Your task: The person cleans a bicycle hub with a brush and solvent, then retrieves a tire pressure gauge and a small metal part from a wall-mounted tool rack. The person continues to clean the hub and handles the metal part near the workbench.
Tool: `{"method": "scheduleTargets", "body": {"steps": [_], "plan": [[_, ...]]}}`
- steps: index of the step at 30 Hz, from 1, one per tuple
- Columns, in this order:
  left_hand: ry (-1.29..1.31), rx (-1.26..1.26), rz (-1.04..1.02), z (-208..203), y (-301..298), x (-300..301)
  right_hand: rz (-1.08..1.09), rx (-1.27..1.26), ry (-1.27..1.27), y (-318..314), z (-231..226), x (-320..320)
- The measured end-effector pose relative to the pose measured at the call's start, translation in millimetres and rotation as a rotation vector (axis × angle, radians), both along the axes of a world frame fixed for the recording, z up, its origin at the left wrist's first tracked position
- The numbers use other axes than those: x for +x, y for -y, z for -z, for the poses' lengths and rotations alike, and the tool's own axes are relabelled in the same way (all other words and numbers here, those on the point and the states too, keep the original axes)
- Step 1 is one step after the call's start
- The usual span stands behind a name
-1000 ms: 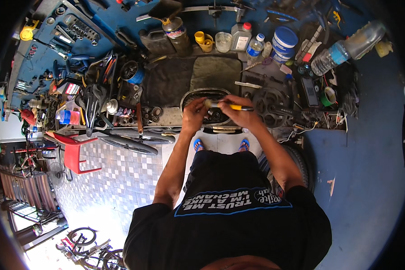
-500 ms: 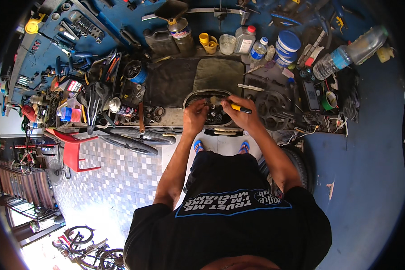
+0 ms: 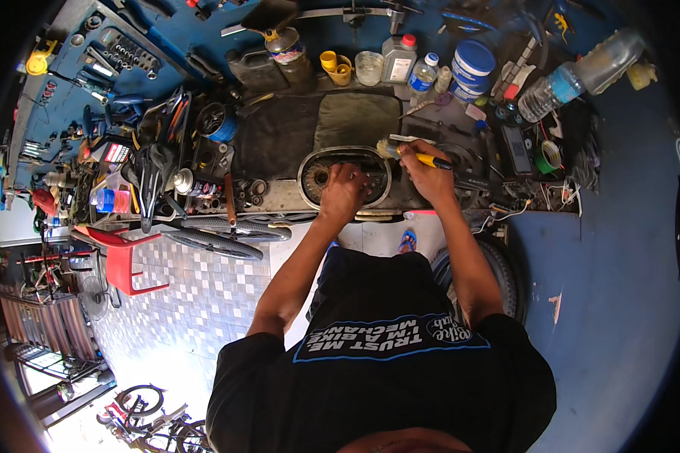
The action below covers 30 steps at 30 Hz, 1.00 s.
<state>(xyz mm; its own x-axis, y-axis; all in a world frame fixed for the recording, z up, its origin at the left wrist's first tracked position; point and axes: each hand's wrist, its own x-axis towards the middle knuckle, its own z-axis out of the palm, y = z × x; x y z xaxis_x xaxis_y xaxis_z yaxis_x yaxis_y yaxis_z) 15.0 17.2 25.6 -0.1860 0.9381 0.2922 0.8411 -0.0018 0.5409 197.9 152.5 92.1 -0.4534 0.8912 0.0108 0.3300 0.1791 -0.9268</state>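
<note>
My right hand (image 3: 429, 181) grips a paintbrush (image 3: 434, 161) with a yellow and black handle. Its pale bristles point left, just beyond the upper right rim of an oval metal tray (image 3: 390, 180). Over the middle of that tray is my left hand (image 3: 343, 198), its fingers curled down among dark metal parts. Whatever those fingertips pinch is hidden. A round toothed bicycle sprocket cluster (image 3: 321, 177) lies in the tray's left part, beside my left hand.
A dark mat (image 3: 359, 113) lies behind the tray. Bottles and a blue-white tub (image 3: 472, 68) line the back. A crankset lies right of the tray; a spray can (image 3: 196, 183) and a saddle (image 3: 157, 170) stand left. Bicycle wheels (image 3: 223, 234) sit below the bench edge.
My right hand has moved the brush right and up, out over the tray's rim. My left hand has shifted right within the tray, uncovering the sprocket cluster. The whole view has shifted slightly.
</note>
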Motion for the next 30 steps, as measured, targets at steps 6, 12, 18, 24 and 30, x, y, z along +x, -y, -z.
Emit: {"method": "scheduleTargets", "body": {"steps": [6,12,18,24,30], "plan": [[-0.428,-0.119,0.182,-1,-11,4,-0.041,0.05,0.066,10,-2,1],[-0.448,-0.169,0.183,6,-17,7,-0.064,0.068,0.063,14,-5,0],[-0.352,-0.005,0.171,-1,-14,-3,-0.05,0.011,0.016,13,-5,5],[-0.09,0.005,-0.023,-14,-10,-8,-0.209,0.148,0.081,22,-6,13],[0.034,0.13,-0.173,-15,-15,-25,-0.439,0.291,0.189,39,8,17]]}}
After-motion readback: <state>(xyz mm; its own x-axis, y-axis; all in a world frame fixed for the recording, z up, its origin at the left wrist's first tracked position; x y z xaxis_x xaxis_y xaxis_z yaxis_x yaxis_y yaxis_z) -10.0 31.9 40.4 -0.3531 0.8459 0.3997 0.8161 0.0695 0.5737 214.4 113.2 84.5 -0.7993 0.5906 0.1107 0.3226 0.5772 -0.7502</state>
